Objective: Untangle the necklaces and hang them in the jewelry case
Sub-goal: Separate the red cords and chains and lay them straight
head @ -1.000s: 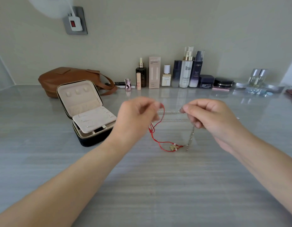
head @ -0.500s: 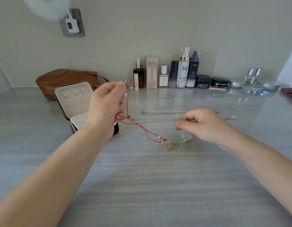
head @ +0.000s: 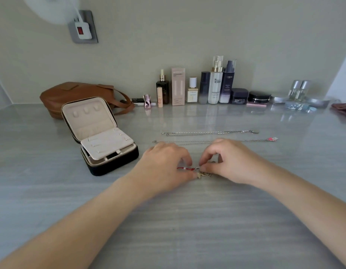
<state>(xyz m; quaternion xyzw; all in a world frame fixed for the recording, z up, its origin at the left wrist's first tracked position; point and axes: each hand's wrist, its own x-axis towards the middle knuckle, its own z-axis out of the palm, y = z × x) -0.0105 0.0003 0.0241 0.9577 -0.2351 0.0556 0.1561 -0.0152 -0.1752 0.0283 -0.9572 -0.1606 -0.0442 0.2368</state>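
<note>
Two hands lie low on the worktop (head: 187,230), knuckles up, forearms running in from the lower corners and converging at centre. On the left hand (head: 164,167) the fingers are curled and the thumb and forefinger pinch a red cord necklace (head: 184,168), a thin braided string carrying a small white bead. The right hand (head: 232,164) is arched, its forefinger and thumb closed on the gold-coloured links (head: 204,174) where cord meets metal; the two sets of fingertips almost touch. Whether the links belong to the cord or to a separate chain cannot be told. Beyond the hands, two fine silver chains lie straight and parallel: the farther chain (head: 207,132) and the nearer chain (head: 246,140), which ends in a pink pendant (head: 272,139). The jewelry case (head: 114,162) stands open to the left of the hands, a square black box with a zip edge and pale, velvety lining. A brown leather bag (head: 71,92) sits behind it. Cosmetic bottles (head: 214,84) and jars line the wall. The worktop is glossy, grey and streaked.
</note>
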